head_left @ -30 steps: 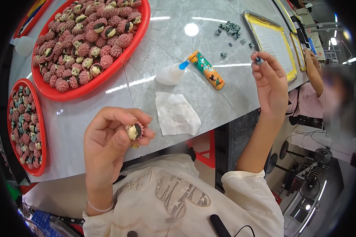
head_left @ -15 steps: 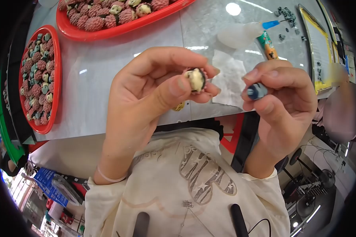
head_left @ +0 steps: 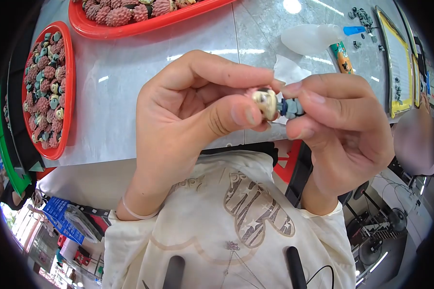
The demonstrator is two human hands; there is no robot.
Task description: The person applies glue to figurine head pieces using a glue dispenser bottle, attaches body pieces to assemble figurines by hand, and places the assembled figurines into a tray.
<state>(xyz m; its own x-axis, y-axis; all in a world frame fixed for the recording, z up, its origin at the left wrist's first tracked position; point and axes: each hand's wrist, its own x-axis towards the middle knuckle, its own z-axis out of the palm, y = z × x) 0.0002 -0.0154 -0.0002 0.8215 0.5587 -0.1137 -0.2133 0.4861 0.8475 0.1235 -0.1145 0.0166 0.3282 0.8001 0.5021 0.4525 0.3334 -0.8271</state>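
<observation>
Between the thumb and fingers of my left hand (head_left: 178,108) is a small figurine head (head_left: 265,102) with a cream face and pink, bumpy hair. My right hand (head_left: 345,120) pinches a small blue-grey figurine body (head_left: 292,108). The body's narrow end meets the underside of the head, or nearly so; the exact contact is too small to tell. Behind my hands a white paper sheet (head_left: 289,71) lies partly hidden on the grey table (head_left: 178,36).
A large red tray (head_left: 101,32) of pink-haired heads stands at the back. A smaller red tray (head_left: 68,96) of mixed parts is at the left. A white bottle (head_left: 306,39), a green-orange tube (head_left: 342,58), small grey parts (head_left: 364,18) and a yellow-edged tray (head_left: 395,62) lie right.
My right hand has come in from the right with the body, which now sits against or close to the head. My left hand still holds the head, and the view has shifted.
</observation>
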